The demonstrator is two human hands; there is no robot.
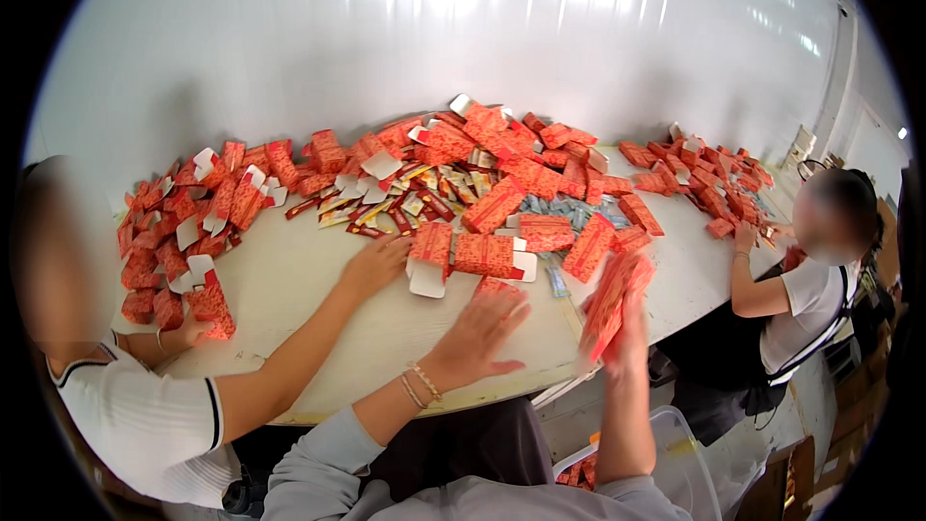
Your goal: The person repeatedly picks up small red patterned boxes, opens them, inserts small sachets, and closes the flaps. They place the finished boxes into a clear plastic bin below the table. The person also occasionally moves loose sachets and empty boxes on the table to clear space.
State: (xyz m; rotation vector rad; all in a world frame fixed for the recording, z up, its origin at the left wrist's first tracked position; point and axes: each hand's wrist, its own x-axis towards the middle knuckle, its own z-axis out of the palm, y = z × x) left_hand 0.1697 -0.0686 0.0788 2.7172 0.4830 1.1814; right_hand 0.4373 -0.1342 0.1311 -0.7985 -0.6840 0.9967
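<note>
My left hand (477, 336), with bracelets at the wrist, is over the near part of the table, its fingers spread and slightly blurred. Just beyond its fingertips lies a small red patterned box (496, 285), partly hidden. My right hand (632, 333) is raised at the table's front edge, closed on a red carton (614, 299); motion blurs it, and I cannot tell whether it is one carton or more. Red boxes with white open flaps, such as a carton (485, 256), lie ahead of my hands. Beside them are yellow and red sachets (415, 201) and pale blue packets (558, 282).
On my left a co-worker's hand (376, 265) reaches toward the sachets; the other touches a box (209, 307). Another person (772, 294) works at the right by more red boxes (709, 174). A clear plastic bin (687, 463) with red boxes stands below the table's edge (328, 413).
</note>
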